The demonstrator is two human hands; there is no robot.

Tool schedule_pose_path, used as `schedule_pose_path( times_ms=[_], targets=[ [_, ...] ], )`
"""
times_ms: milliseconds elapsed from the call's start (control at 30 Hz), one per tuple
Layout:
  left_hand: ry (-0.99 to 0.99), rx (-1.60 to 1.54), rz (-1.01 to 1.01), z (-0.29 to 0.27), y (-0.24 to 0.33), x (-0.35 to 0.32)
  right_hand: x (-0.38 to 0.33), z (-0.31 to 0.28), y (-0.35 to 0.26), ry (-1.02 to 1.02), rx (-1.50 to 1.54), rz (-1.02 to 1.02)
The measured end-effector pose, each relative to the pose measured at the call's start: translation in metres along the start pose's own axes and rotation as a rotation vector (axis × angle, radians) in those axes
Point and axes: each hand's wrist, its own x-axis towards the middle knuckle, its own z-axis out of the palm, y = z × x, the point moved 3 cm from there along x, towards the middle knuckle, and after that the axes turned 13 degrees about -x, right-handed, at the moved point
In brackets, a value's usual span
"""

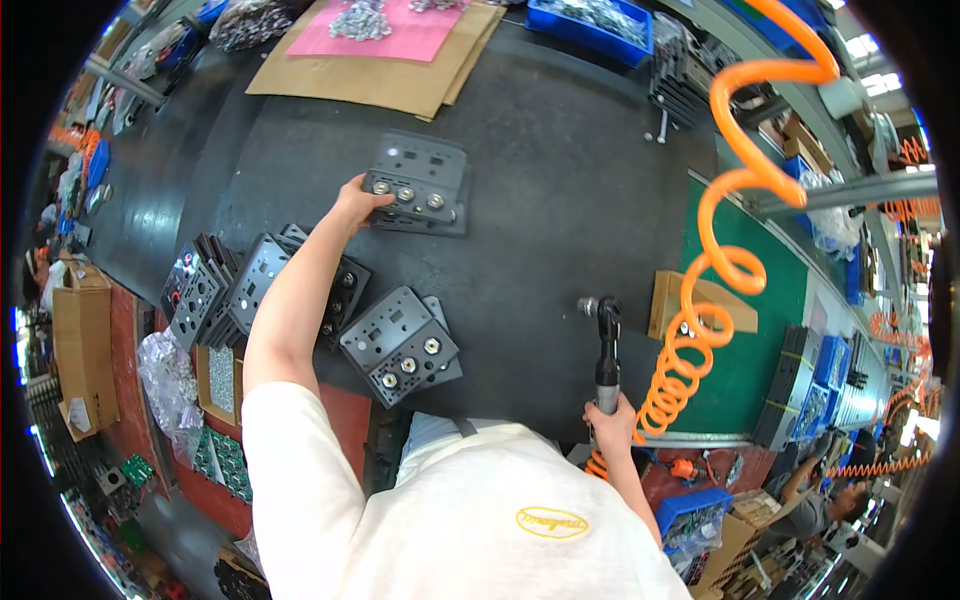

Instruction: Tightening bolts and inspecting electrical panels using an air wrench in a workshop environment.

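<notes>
At the middle of the dark table lies a dark grey metal plate [425, 158] with slots and three round metal fittings in a row along its near side. My left hand [358, 204] is closed on its left edge, with the thumb over the top near the leftmost fitting. Another grey plate shows partly beneath it. Low on the right, my right hand [612, 425] grips the handle of a black and silver air ratchet wrench [607, 345], whose socket head points left above the tabletop. Closer to my body, two overlapping plates [385, 335] with similar fittings lie left of centre.
An orange coiled air hose [735, 182] hangs on the right, beside a cardboard box [735, 312] on a green mat [735, 390]. More slotted plates [205, 290] lean at the left. Cardboard sheets [350, 78] and a blue bin of hardware [595, 30] occupy the far side.
</notes>
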Motion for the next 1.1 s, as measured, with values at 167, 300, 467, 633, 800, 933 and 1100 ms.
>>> schedule_pose_path(
  times_ms=[167, 300, 467, 633, 800, 933, 1100],
  targets=[
    [-0.161, 0.219, -0.005, 0.101, -0.04, -0.065, 0.006, -0.02, 0.009, 0.021, -0.042, -0.037],
    [-0.216, 0.185, -0.002, 0.168, -0.097, -0.134, 0.011, -0.033, 0.034, 0.059, -0.04, -0.106],
    [-0.012, 0.535, 0.574, 0.203, -0.125, -0.206, 0.004, -0.048, 0.063, 0.053, -0.006, -0.12],
    [-0.074, 0.011, 0.371, 0.199, -0.13, -0.226, -0.009, -0.064, 0.088, 0.053, -0.017, -0.152],
    [-0.165, -0.267, 0.2, 0.178, -0.167, -0.289, -0.024, -0.08, 0.104, 0.038, -0.081, -0.168],
    [-0.15, -0.346, 0.054, 0.153, -0.24, -0.333, -0.032, -0.085, 0.113, 0.022, -0.096, -0.192],
    [0.041, -0.345, -0.083, 0.125, -0.275, -0.356, -0.033, -0.085, 0.123, -0.006, -0.124, -0.204]
  ],
)
